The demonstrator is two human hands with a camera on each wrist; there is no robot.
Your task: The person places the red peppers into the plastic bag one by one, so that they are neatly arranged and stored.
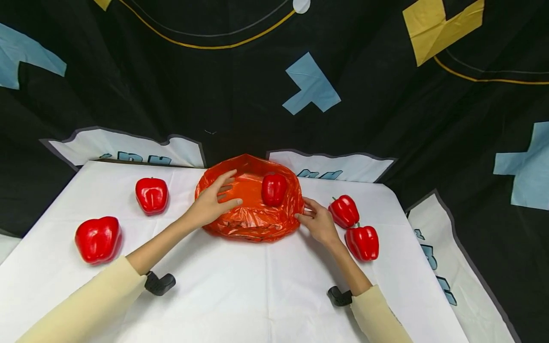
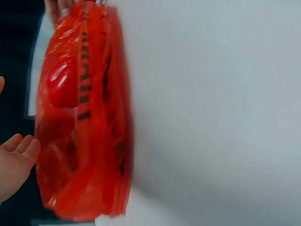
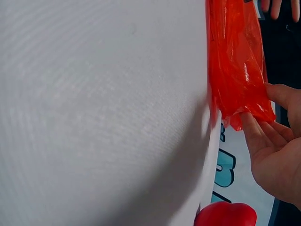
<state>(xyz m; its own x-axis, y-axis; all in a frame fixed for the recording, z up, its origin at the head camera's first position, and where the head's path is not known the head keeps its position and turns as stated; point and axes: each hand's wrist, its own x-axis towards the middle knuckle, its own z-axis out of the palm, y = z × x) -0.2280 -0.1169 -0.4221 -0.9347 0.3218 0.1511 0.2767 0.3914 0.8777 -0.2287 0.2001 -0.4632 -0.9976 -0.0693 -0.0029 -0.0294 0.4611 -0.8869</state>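
Observation:
An orange-red plastic bag (image 1: pixel 253 227) lies with its mouth spread wide on the white table. Inside it, toward the right, sits a red bell pepper (image 1: pixel 274 189). My left hand (image 1: pixel 210 202) hovers over the bag's left part, fingers spread and nothing held. In the left wrist view that hand (image 2: pixel 16 162) appears beside the bag's rim. At the bag's right edge, my right hand (image 1: pixel 318 223) pinches the rim. The right wrist view shows the thumb and fingers of this hand (image 3: pixel 277 155) on either side of the plastic (image 3: pixel 240 70).
Two red bell peppers stand on the left, a farther one (image 1: pixel 152 196) and a nearer one (image 1: pixel 98 240). Two more, one behind (image 1: pixel 344 211) and one in front (image 1: pixel 362 243), lie close together right of my right hand. A black cloth (image 1: pixel 231 105) hangs behind the table (image 1: pixel 240 295).

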